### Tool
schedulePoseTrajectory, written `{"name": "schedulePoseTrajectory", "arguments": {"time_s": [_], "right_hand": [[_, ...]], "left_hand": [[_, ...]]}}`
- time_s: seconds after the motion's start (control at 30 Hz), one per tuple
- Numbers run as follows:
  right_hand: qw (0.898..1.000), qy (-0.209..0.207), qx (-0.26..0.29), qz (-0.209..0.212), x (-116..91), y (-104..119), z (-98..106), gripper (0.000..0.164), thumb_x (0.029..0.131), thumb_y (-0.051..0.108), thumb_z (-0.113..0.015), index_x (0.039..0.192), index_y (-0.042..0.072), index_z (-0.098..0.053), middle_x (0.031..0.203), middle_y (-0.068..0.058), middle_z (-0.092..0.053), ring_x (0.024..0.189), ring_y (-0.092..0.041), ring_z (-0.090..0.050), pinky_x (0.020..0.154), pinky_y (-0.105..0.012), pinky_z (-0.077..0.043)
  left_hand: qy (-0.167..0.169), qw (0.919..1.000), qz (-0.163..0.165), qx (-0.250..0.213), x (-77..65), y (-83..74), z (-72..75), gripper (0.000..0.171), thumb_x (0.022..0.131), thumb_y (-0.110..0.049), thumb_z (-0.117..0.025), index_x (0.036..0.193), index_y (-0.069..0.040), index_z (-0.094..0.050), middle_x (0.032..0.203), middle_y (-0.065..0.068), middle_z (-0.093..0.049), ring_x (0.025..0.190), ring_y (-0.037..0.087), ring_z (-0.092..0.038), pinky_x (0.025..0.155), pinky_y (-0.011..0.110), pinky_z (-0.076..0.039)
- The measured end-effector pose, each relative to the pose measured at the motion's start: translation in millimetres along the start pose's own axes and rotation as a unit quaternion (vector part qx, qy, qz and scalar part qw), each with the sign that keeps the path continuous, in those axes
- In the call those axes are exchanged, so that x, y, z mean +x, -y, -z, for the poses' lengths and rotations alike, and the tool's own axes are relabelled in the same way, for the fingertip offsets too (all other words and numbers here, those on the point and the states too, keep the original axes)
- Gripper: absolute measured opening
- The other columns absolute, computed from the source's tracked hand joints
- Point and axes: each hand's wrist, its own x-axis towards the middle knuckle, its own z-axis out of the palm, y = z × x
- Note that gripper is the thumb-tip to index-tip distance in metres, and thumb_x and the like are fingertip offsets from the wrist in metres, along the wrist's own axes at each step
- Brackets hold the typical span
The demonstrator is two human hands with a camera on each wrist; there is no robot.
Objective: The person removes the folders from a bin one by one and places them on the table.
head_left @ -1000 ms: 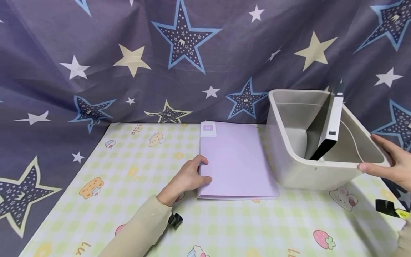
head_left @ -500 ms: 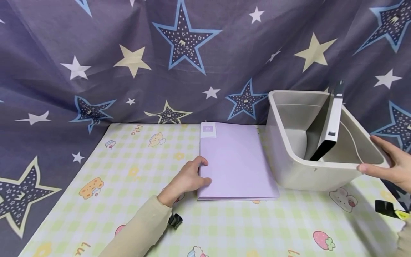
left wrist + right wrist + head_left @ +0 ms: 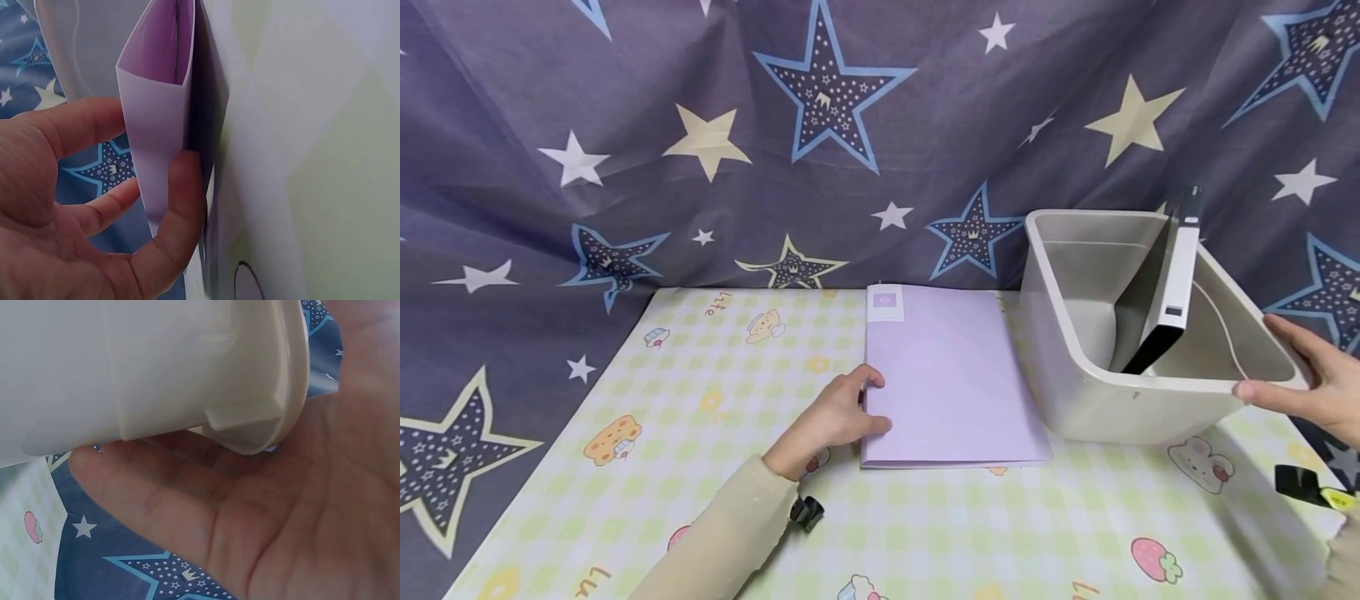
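Observation:
A lilac file folder (image 3: 955,375) lies flat on the table, its white label at the top left corner. My left hand (image 3: 838,408) grips it at the left edge, thumb on the cover. The left wrist view shows the folder's spine (image 3: 153,125) between thumb and fingers, with its end gaping slightly. My right hand (image 3: 1322,383) holds the near right corner of a light grey plastic bin (image 3: 1112,408), thumb on the rim. In the right wrist view its fingers lie along the outside of the bin wall (image 3: 169,369).
A black binder with a white spine (image 3: 1182,267) leans inside the bin, its upper end rising over the back rim. The checked tablecloth (image 3: 737,467) stretches left and in front of the folder. A dark star-patterned curtain (image 3: 880,117) hangs right behind the table.

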Motion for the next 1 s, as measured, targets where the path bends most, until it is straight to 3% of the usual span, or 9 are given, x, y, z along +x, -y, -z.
{"name": "schedulePoseTrajectory", "arguments": {"time_s": [0.13,0.5,0.57,0.67,0.73,0.8,0.87,0.9,1.0], "right_hand": [[1.000,-0.001,-0.003,0.001,-0.3,0.8,0.3,0.107,0.087,0.025,-0.071,0.149,0.001,0.013,0.141,-0.046,-0.008,0.112,-0.061,-0.028,0.083,-0.073,-0.030],[1.000,0.000,-0.007,0.005,-0.1,1.2,0.7,0.106,0.087,0.024,-0.071,0.149,0.002,0.011,0.144,-0.045,-0.007,0.113,-0.060,-0.028,0.084,-0.071,-0.030],[1.000,0.000,-0.007,0.007,0.0,0.9,1.0,0.106,0.087,0.024,-0.071,0.150,0.003,0.011,0.144,-0.044,-0.007,0.113,-0.060,-0.028,0.088,-0.063,-0.037],[1.000,-0.002,-0.007,0.011,-0.3,0.7,1.6,0.106,0.086,0.024,-0.072,0.150,0.003,0.010,0.144,-0.044,-0.008,0.113,-0.060,-0.029,0.082,-0.028,-0.046],[1.000,-0.004,-0.007,0.014,-0.7,0.3,1.8,0.107,0.085,0.024,-0.073,0.150,0.003,0.009,0.144,-0.044,-0.009,0.112,-0.059,-0.030,0.066,-0.013,-0.037],[1.000,-0.004,-0.006,0.014,-0.9,0.0,1.8,0.107,0.085,0.023,-0.073,0.150,0.003,0.009,0.144,-0.044,-0.010,0.112,-0.059,-0.030,0.059,-0.010,-0.030],[1.000,-0.003,-0.004,0.011,-1.1,0.0,1.4,0.107,0.085,0.023,-0.073,0.150,0.003,0.010,0.144,-0.044,-0.009,0.113,-0.059,-0.030,0.073,-0.017,-0.042],[1.000,-0.003,-0.003,0.009,-1.1,-0.3,1.4,0.107,0.085,0.023,-0.073,0.150,0.003,0.010,0.144,-0.044,-0.009,0.112,-0.058,-0.030,0.073,-0.018,-0.043],[1.000,-0.001,-0.003,0.004,-1.3,-0.4,0.8,0.107,0.086,0.023,-0.072,0.150,0.004,0.011,0.144,-0.044,-0.009,0.113,-0.059,-0.030,0.084,-0.049,-0.045]], "left_hand": [[0.004,0.9999,0.001,-0.009,0.6,1.2,0.2,0.054,0.071,-0.021,-0.082,0.116,-0.018,-0.053,0.095,0.010,-0.051,0.079,0.023,-0.051,0.061,0.032,-0.045],[0.016,0.9988,0.013,-0.045,-0.9,1.2,0.4,0.054,0.071,-0.011,-0.080,0.117,-0.012,-0.051,0.103,0.019,-0.046,0.062,0.023,-0.059,0.051,0.030,-0.051],[0.020,0.9985,0.008,-0.050,-0.8,1.9,0.8,0.051,0.073,-0.009,-0.079,0.116,-0.011,-0.052,0.101,0.019,-0.047,0.057,0.022,-0.059,0.050,0.031,-0.051],[0.019,0.9984,0.002,-0.054,-0.8,2.8,1.7,0.045,0.076,-0.008,-0.077,0.114,-0.010,-0.053,0.098,0.018,-0.049,0.054,0.023,-0.061,0.049,0.031,-0.052],[0.010,0.9988,-0.005,-0.047,-0.9,3.2,2.4,0.041,0.077,-0.010,-0.076,0.112,-0.010,-0.054,0.096,0.017,-0.051,0.056,0.021,-0.059,0.051,0.030,-0.051],[-0.001,0.9989,-0.010,-0.046,-0.7,3.4,2.7,0.038,0.078,-0.012,-0.075,0.110,-0.009,-0.055,0.094,0.016,-0.052,0.055,0.021,-0.060,0.051,0.030,-0.050],[-0.014,0.9987,-0.015,-0.047,-0.3,2.9,3.0,0.035,0.078,-0.013,-0.075,0.108,-0.008,-0.056,0.093,0.015,-0.054,0.055,0.019,-0.058,0.052,0.030,-0.050],[-0.021,0.9985,-0.017,-0.047,-0.2,2.7,3.1,0.034,0.078,-0.014,-0.075,0.107,-0.008,-0.057,0.093,0.015,-0.055,0.054,0.018,-0.058,0.053,0.030,-0.049],[-0.038,0.9976,-0.022,-0.054,0.3,2.1,2.8,0.032,0.079,-0.014,-0.075,0.105,-0.007,-0.058,0.095,0.014,-0.057,0.051,0.018,-0.058,0.053,0.030,-0.050]]}}
